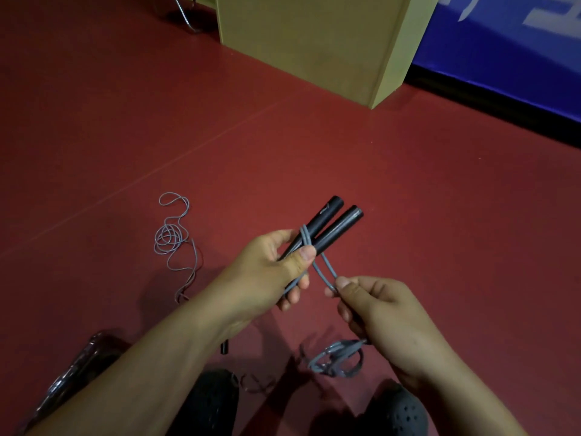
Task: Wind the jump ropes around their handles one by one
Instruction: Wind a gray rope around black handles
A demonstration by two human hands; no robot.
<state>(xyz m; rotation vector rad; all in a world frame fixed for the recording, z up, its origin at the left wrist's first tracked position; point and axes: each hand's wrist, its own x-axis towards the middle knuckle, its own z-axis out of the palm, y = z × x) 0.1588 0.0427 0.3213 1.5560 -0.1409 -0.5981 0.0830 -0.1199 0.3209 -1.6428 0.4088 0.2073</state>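
Winding is under way: the left hand [276, 262] grips two black handles [327, 228] held side by side, a few grey turns already round them. The right hand [374, 305] pinches the rope [325, 272] just below, ready to carry it round again, keeping it taut. Another rope [171, 240] lies loose on the red floor [408, 184], near a cardboard box [314, 42].

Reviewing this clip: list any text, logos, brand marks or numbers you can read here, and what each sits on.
Nothing here can be read.
Blue banner: large pale characters, cut off by the frame edge, unreadable.
Black handles in the left hand: a small pale mark on one, too blurred to read.
Cardboard box: no print visible.
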